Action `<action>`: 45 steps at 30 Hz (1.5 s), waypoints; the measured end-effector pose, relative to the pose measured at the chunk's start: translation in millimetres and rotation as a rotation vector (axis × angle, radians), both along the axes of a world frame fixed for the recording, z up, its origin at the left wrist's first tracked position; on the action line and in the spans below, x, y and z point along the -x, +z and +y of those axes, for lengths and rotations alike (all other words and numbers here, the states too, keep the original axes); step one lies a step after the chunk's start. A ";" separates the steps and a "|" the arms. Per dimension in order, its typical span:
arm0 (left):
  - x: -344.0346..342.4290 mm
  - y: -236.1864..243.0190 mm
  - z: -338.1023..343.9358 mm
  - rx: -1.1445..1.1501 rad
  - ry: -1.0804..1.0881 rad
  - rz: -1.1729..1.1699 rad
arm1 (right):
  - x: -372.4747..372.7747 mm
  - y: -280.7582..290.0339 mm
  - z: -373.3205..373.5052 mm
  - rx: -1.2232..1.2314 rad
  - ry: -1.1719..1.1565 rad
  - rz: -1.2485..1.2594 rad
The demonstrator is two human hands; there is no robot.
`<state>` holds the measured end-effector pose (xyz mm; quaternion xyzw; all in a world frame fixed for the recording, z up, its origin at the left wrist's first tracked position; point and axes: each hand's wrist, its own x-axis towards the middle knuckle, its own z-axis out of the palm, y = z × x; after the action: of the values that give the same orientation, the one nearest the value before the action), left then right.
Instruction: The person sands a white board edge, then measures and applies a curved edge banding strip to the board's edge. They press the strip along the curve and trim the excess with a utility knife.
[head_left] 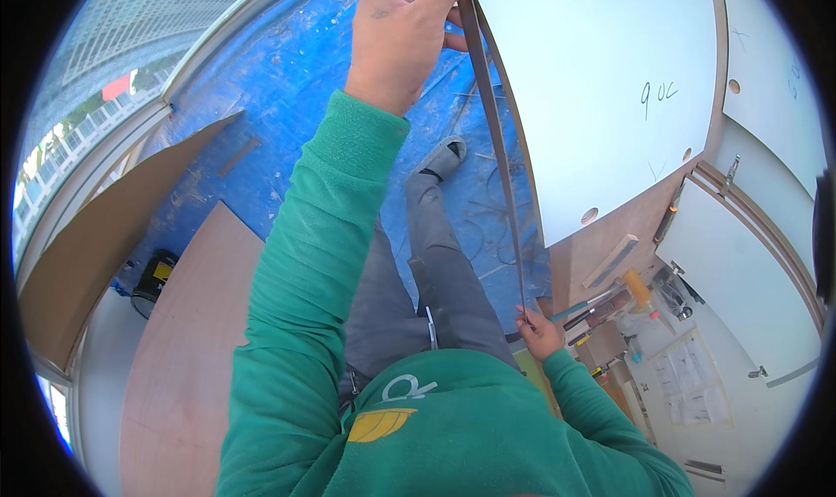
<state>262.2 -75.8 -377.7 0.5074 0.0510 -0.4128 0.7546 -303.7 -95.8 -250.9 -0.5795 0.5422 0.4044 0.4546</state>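
Note:
A long, thin brown edge-banding strip (498, 140) stretches between my two hands. My left hand (396, 40), raised at the top of the view, pinches its upper end close to the corner of a white board (601, 70). Lower down, beside my hip, my right hand (542, 336) is closed on the strip's lower end. The strip runs down along the board's left edge; in its upper part a narrow gap shows between them. Handwritten marks and several round holes show on the board's face.
Blue sheeting (252, 79) covers the floor under my feet. A reddish plywood panel (187, 366), a curved brown board (104, 245) and a black bucket (155, 279) are at left. At right are an orange-filled bottle (638, 286), several hand tools and a hinged white door (740, 271).

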 end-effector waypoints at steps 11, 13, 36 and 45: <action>1.7 -2.0 1.8 0.009 0.002 -0.009 | 2.0 -0.4 0.5 0.006 0.002 0.005; 1.9 -2.4 2.5 0.015 -0.001 -0.013 | 2.1 -0.6 -0.1 0.004 -0.001 0.001; -1.9 2.0 1.3 -0.120 -0.018 -0.188 | 3.7 -6.0 0.8 0.007 -0.042 0.013; -9.7 1.8 0.2 -0.104 -0.013 -0.045 | 10.1 -6.7 -0.5 -0.002 -0.019 0.001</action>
<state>271.9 -75.6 -375.9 0.5555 0.0521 -0.4031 0.7254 -313.8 -96.2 -257.6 -0.5737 0.5473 0.4009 0.4589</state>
